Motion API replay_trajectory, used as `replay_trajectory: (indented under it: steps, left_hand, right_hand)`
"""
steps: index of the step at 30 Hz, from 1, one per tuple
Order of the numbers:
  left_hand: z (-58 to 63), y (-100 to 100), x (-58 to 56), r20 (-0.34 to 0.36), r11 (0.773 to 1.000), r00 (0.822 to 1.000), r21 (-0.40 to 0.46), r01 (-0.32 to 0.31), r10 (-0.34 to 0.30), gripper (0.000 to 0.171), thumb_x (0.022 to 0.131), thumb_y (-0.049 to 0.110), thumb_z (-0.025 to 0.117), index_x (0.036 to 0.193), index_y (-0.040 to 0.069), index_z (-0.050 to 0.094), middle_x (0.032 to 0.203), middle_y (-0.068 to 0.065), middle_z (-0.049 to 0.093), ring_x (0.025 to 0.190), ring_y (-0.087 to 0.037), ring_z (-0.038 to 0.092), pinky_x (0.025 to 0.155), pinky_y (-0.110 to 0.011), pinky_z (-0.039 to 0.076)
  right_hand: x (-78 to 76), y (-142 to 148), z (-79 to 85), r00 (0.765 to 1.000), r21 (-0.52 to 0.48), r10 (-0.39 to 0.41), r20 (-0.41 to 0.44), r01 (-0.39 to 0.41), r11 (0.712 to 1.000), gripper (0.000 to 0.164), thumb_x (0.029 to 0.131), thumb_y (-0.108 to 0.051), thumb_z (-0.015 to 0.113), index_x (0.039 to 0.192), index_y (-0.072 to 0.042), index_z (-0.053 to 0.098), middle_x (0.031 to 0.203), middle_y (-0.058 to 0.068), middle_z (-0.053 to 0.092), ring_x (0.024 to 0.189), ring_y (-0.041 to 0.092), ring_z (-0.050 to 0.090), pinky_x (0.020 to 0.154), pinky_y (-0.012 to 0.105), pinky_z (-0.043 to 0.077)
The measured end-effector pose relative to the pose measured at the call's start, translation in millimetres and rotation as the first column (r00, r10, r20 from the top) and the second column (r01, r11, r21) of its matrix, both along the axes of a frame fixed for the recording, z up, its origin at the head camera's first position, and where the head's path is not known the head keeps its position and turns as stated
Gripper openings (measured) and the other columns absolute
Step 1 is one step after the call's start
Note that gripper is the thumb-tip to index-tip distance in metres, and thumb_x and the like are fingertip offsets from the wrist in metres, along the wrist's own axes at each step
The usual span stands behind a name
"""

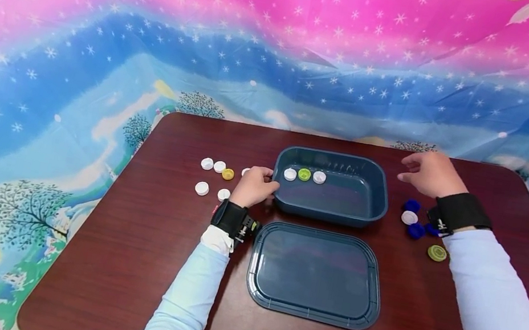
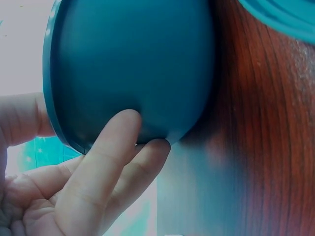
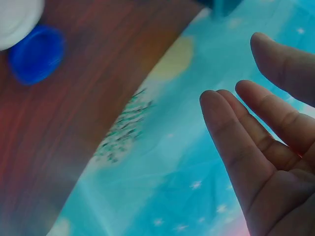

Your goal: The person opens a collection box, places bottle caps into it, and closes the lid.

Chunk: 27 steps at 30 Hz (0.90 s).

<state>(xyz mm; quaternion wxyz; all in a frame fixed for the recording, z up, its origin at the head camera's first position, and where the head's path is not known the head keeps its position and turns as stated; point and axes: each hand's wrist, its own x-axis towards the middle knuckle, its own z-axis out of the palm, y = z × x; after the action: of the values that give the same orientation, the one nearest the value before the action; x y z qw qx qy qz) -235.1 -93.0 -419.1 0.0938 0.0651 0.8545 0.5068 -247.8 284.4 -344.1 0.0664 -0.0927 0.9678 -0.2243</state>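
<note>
A dark blue-grey plastic container (image 1: 328,215) stands toward the back of the table. Its left end is held by my left hand (image 1: 254,187), with fingers (image 2: 115,140) against the outer wall and one digit reaching past the rim. Two white bottle caps (image 1: 290,174) and a green cap (image 1: 304,175) lie in a row inside it. My right hand (image 1: 433,175) hovers to the right of the container, fingers loosely bent and apart, with nothing between them. Below that hand lie several blue caps (image 1: 416,230), a white cap (image 1: 409,217) and a yellow-green cap (image 1: 437,253).
The matching lid (image 1: 316,277) lies flat in front of the container. Left of the left hand are several white caps (image 1: 202,188) and a yellow cap (image 1: 228,174). A patterned cloth (image 1: 259,66) hangs behind the brown table (image 1: 135,260).
</note>
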Motion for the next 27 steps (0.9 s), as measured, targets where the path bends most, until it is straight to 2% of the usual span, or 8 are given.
replay_trajectory:
  steps: [14, 19, 27]
  left_hand:
    - [-1.7, -0.9, -1.1, -0.012, 1.000, 1.000, -0.014, -0.007, 0.007, 0.034, 0.093, 0.011, 0.059, 0.124, -0.002, 0.062, 0.096, -0.013, 0.070, 0.076, -0.025, 0.071, 0.072, -0.031, 0.056]
    - [-2.1, -0.7, -1.7, -0.007, 1.000, 1.000, -0.005, -0.009, 0.009, 0.033, 0.093, 0.010, 0.059, 0.124, -0.003, 0.061, 0.095, -0.014, 0.069, 0.077, -0.026, 0.071, 0.070, -0.031, 0.056]
    - [-1.0, 0.1, -1.1, 0.002, 1.000, 1.000, -0.003, -0.013, 0.013, 0.036, 0.094, 0.010, 0.059, 0.127, -0.004, 0.059, 0.099, -0.016, 0.069, 0.078, -0.027, 0.071, 0.070, -0.031, 0.057]
  right_hand:
    - [35.1, 58.3, -37.4, 0.997, 0.077, -0.040, 0.061, 0.036, 0.996, 0.047, 0.092, -0.014, 0.065, 0.124, 0.018, 0.052, 0.118, 0.039, 0.053, 0.104, 0.053, 0.051, 0.082, 0.060, 0.044]
    - [46.9, 66.4, -47.1, 0.996, 0.081, -0.041, 0.081, 0.035, 0.996, 0.048, 0.090, -0.014, 0.067, 0.123, 0.019, 0.053, 0.117, 0.039, 0.054, 0.103, 0.053, 0.053, 0.079, 0.058, 0.047]
    - [56.6, 67.7, -59.3, 0.991, 0.079, -0.064, 0.116, 0.055, 0.995, 0.047, 0.089, -0.012, 0.069, 0.122, 0.018, 0.054, 0.117, 0.039, 0.054, 0.104, 0.054, 0.051, 0.081, 0.061, 0.046]
